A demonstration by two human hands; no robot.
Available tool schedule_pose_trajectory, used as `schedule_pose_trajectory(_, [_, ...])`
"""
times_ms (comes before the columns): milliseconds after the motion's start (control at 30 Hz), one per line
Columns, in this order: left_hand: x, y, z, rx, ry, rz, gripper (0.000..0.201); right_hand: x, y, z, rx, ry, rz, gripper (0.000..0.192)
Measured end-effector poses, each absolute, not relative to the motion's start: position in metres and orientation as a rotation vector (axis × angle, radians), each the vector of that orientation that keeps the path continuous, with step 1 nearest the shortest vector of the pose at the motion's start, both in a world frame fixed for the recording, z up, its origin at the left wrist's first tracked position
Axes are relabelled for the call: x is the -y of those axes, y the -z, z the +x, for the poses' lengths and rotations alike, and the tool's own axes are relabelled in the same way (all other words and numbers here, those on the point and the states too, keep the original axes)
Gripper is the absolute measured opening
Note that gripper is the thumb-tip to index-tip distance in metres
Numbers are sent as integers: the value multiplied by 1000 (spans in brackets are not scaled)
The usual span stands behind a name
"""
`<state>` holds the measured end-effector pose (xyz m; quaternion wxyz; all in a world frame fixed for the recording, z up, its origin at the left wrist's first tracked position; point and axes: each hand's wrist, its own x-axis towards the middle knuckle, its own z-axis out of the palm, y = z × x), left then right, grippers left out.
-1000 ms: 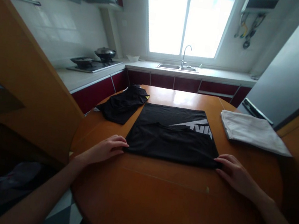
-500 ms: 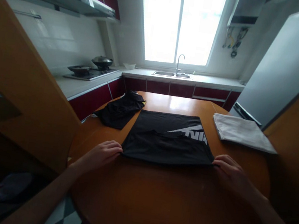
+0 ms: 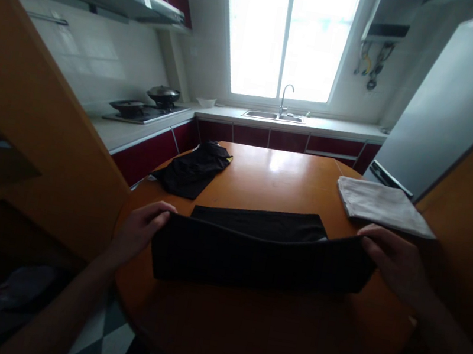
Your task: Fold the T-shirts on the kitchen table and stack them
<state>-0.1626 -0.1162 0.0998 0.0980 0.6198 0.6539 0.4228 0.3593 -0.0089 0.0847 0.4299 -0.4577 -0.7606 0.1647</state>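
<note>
Both hands are lifting the black shirt's (image 3: 257,258) near edge off the counter (image 3: 257,330): left hand (image 3: 140,230) and right hand (image 3: 393,264) each pinching a corner. Level, taut corners should be giving a cleaner fold.

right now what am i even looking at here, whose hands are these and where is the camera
The camera sits on a person's head and looks forward and down, so the two bare arms coming in from the bottom are that person's own. There is no machine.

The left hand and right hand each grip one end of a black garment and lift its near edge off a round wooden table; its far part lies flat.

Also on the table: a crumpled black cloth at the far left and a folded white cloth at the right. Behind is a kitchen with a sink under a bright window.
</note>
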Motion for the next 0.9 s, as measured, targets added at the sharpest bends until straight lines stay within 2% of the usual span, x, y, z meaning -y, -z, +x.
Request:
schedule_pose_trajectory(133, [84, -89, -165, -2017, -1274, 1665, 44, -42, -73, 331, 1842, -502, -1196, 30])
schedule_pose_trajectory(233, [51, -65, -176, -1994, -1167, 1675, 51, -84, -49, 313, 1852, -636, -1219, 31])
schedule_pose_trajectory(367, [15, -30, -192, -1941, -991, 1725, 52, -119, -18, 302, 1867, -785, -1347, 24])
schedule_pose_trajectory(467, [3, -20, -200, -1955, -953, 1732, 53, -129, -12, 303, 1862, -828, -1381, 23])
schedule_pose_trajectory(700, [-15, -22, -206, -1995, -865, 1822, 46, -146, -5, 302, 1909, -735, -1427, 26])
schedule_pose_trajectory(900, [-15, -7, -201, -2182, -774, 1958, 40, -148, 9, 295, 2031, -432, -1489, 26])
